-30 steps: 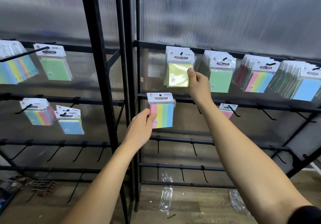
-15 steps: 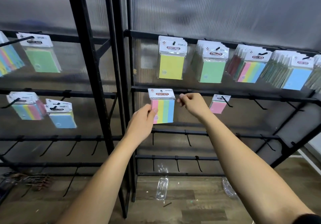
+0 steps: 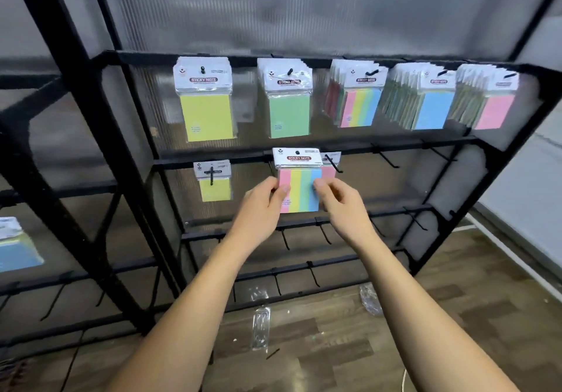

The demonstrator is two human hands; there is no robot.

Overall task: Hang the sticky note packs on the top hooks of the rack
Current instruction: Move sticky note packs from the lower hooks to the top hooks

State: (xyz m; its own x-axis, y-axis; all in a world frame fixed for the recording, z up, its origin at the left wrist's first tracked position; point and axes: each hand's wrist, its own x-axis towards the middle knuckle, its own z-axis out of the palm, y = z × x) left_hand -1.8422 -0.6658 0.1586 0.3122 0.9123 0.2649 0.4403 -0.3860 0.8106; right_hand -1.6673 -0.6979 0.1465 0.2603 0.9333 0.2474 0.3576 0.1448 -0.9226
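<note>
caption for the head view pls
Both hands hold a striped pack below the rack's top row.

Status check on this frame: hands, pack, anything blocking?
Left hand and right hand both grip the striped pack, at second-row height. Top row hooks loaded; striped stack up right. Nothing blocking.

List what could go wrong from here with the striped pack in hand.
1. The striped pack is pinched only at its side edges by the left hand and right hand; it might slip.
2. The matching striped top hook already looks crowded, so threading another on may be awkward.
3. Lifting could snag the pink pack just behind.
</note>
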